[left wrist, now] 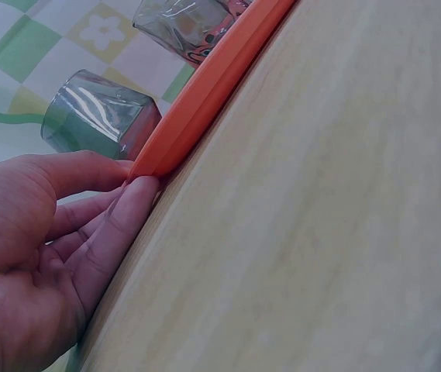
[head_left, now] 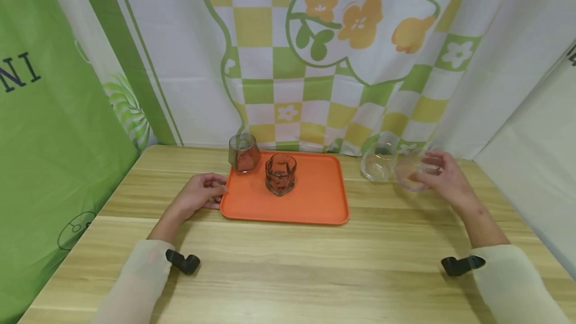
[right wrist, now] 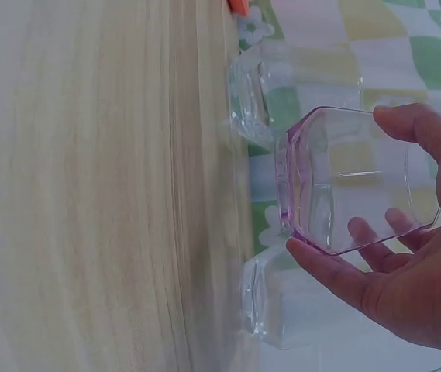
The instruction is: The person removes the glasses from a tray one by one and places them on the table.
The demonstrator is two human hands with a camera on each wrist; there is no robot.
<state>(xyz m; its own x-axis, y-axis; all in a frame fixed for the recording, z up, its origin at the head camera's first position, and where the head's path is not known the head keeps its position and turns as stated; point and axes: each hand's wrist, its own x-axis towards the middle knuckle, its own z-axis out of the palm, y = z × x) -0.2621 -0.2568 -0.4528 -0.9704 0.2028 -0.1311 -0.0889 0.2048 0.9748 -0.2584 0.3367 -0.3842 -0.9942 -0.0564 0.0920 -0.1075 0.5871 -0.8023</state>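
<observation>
In the head view, my right hand [head_left: 445,179] grips a clear glass cup with a pinkish tint [right wrist: 360,178]. Thumb and fingers sit on opposite sides of it, and the right wrist view shows it held above the tabletop. My left hand [head_left: 198,195] pinches the left rim of an orange tray [head_left: 315,199], which lies flat on the table. Two grey tinted glasses are on that tray: one [head_left: 244,155] at its back left corner, the other [head_left: 280,179] near the middle, upright.
A clear glass [head_left: 375,163] stands right of the tray at the table's back. Another clear glass [right wrist: 282,302] shows in the right wrist view on the held cup's other side. A patterned curtain [head_left: 288,74] hangs behind the wooden table [head_left: 288,274].
</observation>
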